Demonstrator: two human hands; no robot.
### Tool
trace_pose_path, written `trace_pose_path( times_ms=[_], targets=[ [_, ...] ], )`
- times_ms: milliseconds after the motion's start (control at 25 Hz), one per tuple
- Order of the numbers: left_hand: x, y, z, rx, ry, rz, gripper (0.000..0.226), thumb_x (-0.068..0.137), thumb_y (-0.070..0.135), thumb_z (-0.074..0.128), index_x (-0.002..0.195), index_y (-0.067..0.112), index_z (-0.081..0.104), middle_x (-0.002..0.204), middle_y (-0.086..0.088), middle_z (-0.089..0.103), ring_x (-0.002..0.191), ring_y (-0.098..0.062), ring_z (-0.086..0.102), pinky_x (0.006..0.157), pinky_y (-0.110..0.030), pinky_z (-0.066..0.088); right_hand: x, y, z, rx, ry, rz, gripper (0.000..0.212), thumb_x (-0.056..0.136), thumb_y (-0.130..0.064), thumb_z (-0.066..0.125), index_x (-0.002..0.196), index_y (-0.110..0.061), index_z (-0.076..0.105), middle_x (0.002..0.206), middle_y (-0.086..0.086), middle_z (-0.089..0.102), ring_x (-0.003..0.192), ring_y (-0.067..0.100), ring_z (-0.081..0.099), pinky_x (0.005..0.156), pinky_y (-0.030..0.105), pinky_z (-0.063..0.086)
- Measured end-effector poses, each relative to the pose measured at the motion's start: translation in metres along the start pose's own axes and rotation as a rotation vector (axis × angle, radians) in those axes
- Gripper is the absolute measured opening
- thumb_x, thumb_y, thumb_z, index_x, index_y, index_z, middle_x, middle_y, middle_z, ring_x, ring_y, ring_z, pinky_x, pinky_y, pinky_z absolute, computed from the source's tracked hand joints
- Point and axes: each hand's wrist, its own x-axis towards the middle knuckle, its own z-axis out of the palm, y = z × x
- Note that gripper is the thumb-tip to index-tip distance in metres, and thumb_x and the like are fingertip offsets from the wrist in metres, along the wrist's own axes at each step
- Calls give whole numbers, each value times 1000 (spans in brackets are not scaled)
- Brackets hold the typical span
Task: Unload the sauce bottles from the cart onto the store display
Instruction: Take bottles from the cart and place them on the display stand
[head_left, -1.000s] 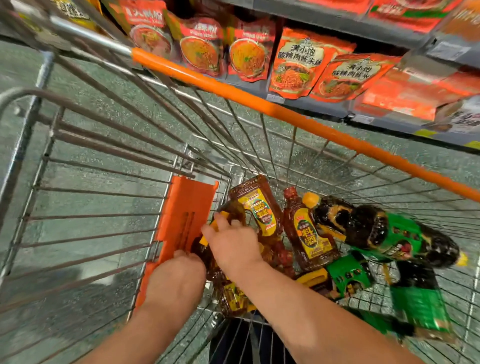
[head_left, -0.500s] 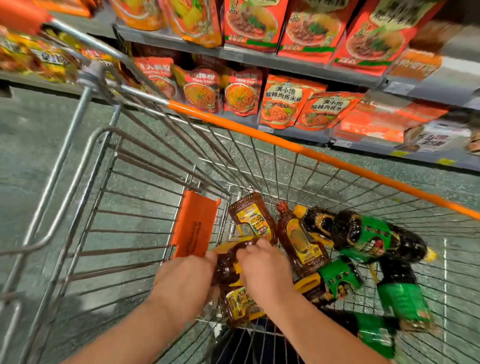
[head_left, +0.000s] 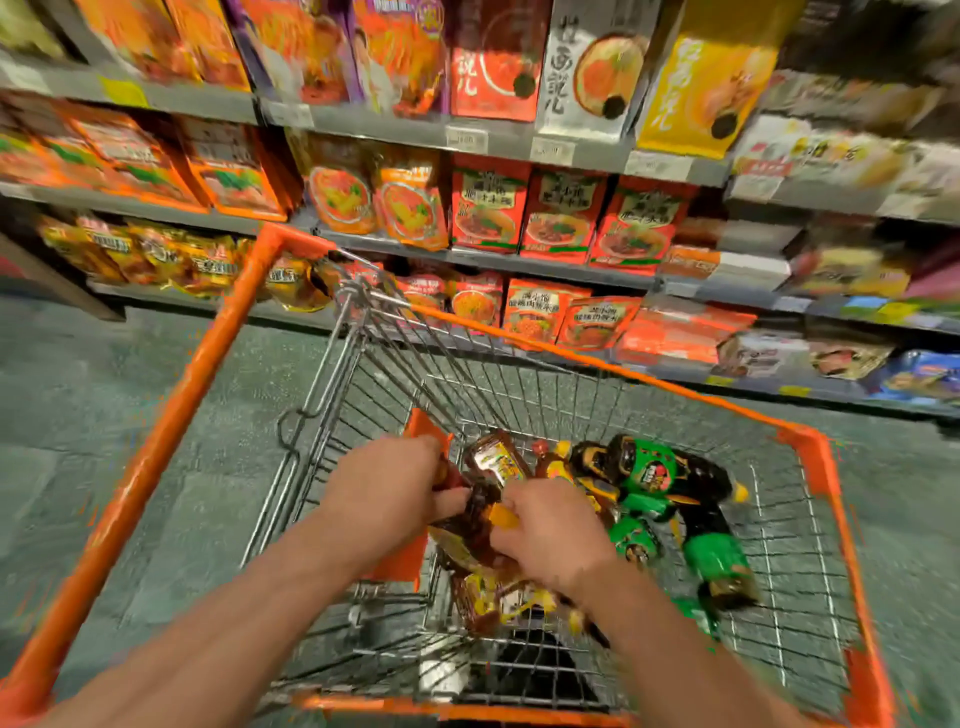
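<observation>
Two brown sauce bottles (head_left: 470, 525) are gripped inside the cart (head_left: 156, 457): one by left hand (head_left: 387, 491), one by right hand (head_left: 550, 530), fingers curled.

The cart (head_left: 171, 431) at centre frame has an orange rim round a silver wire basket. In it lie dark brown sauce bottles (head_left: 493, 462) with yellow labels and yellow caps, and to their right near-black bottles (head_left: 660, 475) with green labels. The shelves (head_left: 524, 140) across the top are grey, stacked with orange, red and yellow packets. The floor (head_left: 62, 395) at left is speckled grey-green.
</observation>
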Motion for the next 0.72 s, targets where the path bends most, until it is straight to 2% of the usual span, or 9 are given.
trace_pose_path(
  times_ms=[200, 280, 400, 480, 560, 640, 720],
  targets=[
    [-66, 42, -68, 166, 44, 125, 46, 82, 53, 69, 109, 17, 58, 102, -5, 65, 101, -28, 61, 71, -33, 43, -59, -9, -64, -148, 62, -89, 20, 72, -27, 63, 65, -19, 46, 71, 4, 54, 78, 28, 55, 55, 35, 30],
    [-99, 61, -87, 179, 82, 117, 47, 82, 56, 67, 108, 18, 59, 91, -2, 61, 98, -27, 61, 70, -33, 42, -79, -11, -88, -172, 73, -168, 19, 71, -27, 64, 67, -16, 50, 68, 3, 51, 77, 29, 56, 54, 35, 29],
    [-146, 86, -105, 77, 224, 18, 45, 73, 64, 69, 91, 23, 62, 65, 8, 47, 76, -19, 55, 60, -31, 41, -110, -14, -118, -189, 81, -337, 23, 74, -30, 65, 64, -19, 48, 60, -2, 46, 72, 24, 52, 52, 35, 25],
    [-180, 101, -109, -21, 352, -57, 49, 69, 68, 70, 83, 22, 64, 64, 6, 54, 68, -16, 53, 57, -33, 46, -132, -18, -132, -204, 102, -491, 18, 76, -31, 65, 66, -23, 53, 64, -1, 54, 72, 21, 53, 56, 32, 25],
    [-211, 116, -107, -101, 463, -124, 54, 63, 73, 67, 81, 22, 65, 67, 5, 60, 66, -14, 55, 59, -36, 49, -149, -21, -141, -164, 133, -601, 5, 79, -28, 64, 79, -24, 66, 79, 1, 66, 81, 21, 59, 62, 31, 34],
    [-249, 138, -97, -166, 586, -234, 58, 57, 77, 59, 75, 22, 63, 63, 6, 58, 62, -12, 53, 57, -37, 48, -170, -24, -141, -183, 142, -728, 19, 82, -27, 63, 98, -25, 71, 93, 0, 71, 93, 20, 61, 73, 33, 44],
    [-292, 161, -83, -220, 677, -376, 54, 54, 76, 56, 66, 23, 57, 55, 7, 51, 55, -11, 46, 53, -35, 45, -188, -34, -134, -180, 116, -906, 22, 82, -27, 63, 103, -28, 70, 94, -2, 72, 92, 17, 63, 75, 33, 45]
  ],
)
